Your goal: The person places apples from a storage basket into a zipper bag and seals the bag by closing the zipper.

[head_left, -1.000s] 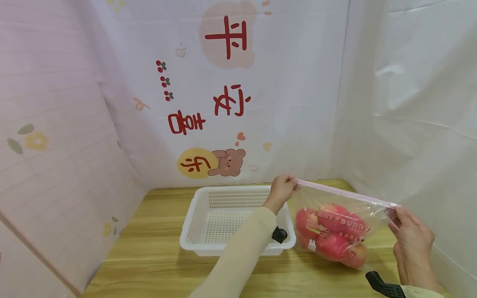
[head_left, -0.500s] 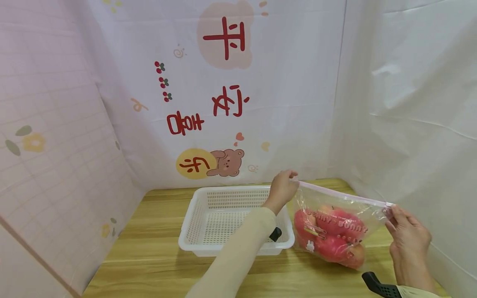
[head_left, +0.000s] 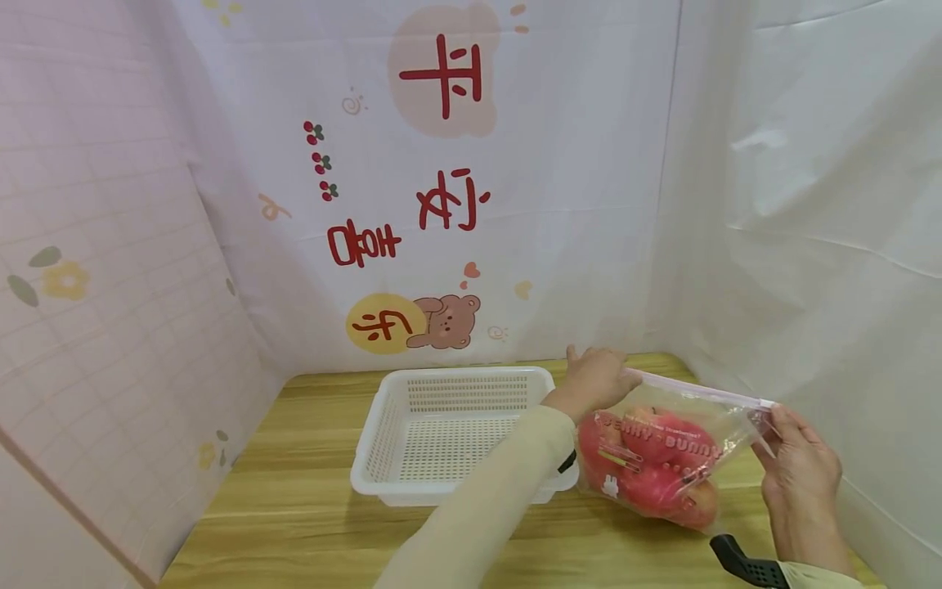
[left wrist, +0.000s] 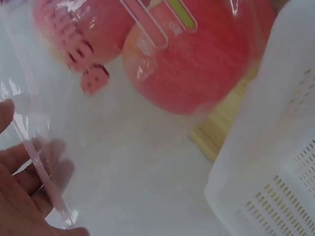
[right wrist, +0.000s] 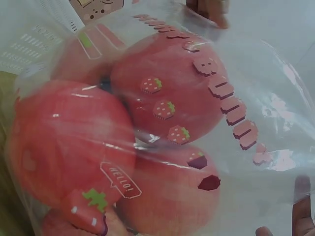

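Observation:
A clear zip bag [head_left: 728, 417] with pink print stands on the table, holding several red apples [head_left: 655, 483]. My left hand [head_left: 592, 380] holds the bag's pink top strip [head_left: 692, 386] left of its middle. In the left wrist view, fingers of that hand [left wrist: 24, 191] lie on both sides of the strip, one seen through the plastic. The strip's right end is pinched by my right hand [head_left: 802, 470], thumb uppermost. The right wrist view shows the apples [right wrist: 74, 142] close up inside the bag, with only fingertips [right wrist: 302, 206] of the right hand visible.
A white plastic basket [head_left: 371, 442] with slotted walls stands left of the bag, partly behind my left sleeve [head_left: 493, 499]. No contents show in its visible part. The wood-grain table [head_left: 280, 507] meets printed cloth walls [head_left: 589, 204] at the back and sides.
My left hand has moved right along the pink strip, away from its left end. My right hand still holds the other end and has shifted slightly left.

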`<state>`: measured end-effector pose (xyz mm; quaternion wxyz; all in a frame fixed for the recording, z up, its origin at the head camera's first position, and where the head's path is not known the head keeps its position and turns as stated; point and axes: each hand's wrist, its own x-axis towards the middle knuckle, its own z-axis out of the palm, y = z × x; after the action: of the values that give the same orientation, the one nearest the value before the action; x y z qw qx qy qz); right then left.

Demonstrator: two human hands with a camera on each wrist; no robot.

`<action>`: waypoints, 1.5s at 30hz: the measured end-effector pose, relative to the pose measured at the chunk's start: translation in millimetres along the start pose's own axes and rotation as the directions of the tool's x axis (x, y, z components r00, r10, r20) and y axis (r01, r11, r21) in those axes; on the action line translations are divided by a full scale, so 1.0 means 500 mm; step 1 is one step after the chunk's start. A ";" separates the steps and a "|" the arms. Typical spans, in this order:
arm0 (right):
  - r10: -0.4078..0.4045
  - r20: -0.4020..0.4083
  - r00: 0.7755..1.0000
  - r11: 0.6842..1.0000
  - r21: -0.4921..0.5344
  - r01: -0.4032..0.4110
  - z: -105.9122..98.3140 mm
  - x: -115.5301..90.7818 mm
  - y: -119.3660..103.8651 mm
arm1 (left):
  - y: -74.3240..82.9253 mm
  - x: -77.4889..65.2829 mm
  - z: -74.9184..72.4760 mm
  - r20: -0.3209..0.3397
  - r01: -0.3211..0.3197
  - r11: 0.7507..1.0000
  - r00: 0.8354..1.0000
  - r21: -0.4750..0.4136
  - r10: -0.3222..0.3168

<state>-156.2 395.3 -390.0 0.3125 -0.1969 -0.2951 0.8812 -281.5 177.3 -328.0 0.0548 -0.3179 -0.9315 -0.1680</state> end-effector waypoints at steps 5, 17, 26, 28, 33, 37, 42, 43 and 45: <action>-0.007 -0.012 1.000 1.000 -0.015 0.006 -0.002 -0.001 0.002 | -0.024 0.008 -0.002 -0.048 -0.014 0.996 0.999 -0.088 0.010; -0.161 -0.147 0.976 0.987 -0.043 0.156 0.030 -0.035 0.049 | -0.033 0.030 0.019 -0.252 0.024 0.994 0.968 0.103 0.003; -0.158 -0.166 0.973 0.987 -0.031 0.155 0.040 -0.044 0.056 | 0.012 0.026 0.018 -0.192 -0.092 0.987 0.974 0.130 0.116; -0.146 -0.160 0.976 0.989 -0.011 0.146 0.040 -0.043 0.056 | 0.034 0.024 0.018 -0.175 -0.147 0.979 0.970 0.142 0.171; -0.128 -0.160 0.979 0.990 0.031 0.135 0.038 -0.039 0.056 | 0.091 0.024 0.024 -0.126 -0.232 0.958 0.959 0.168 0.255; -0.110 -0.155 0.982 0.990 0.071 0.122 0.036 -0.037 0.056 | 0.131 0.027 0.032 -0.076 -0.239 0.948 0.963 0.210 0.260; -0.093 -0.150 0.984 0.990 0.087 0.107 0.038 -0.038 0.056 | 0.166 0.033 0.043 -0.036 -0.241 0.936 0.965 0.257 0.259; -0.092 -0.149 0.985 0.991 0.086 0.106 0.039 -0.038 0.057 | 0.171 0.034 0.045 -0.031 -0.243 0.934 0.965 0.260 0.260; -0.093 -0.151 0.984 0.991 0.085 0.107 0.041 -0.038 0.058 | 0.180 0.035 0.047 -0.008 -0.247 0.933 0.966 0.261 0.258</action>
<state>-165.9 356.1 -390.1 0.3862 -0.2315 -0.2398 0.8601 -240.1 262.2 -321.3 0.1363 -0.4215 -0.8955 -0.0435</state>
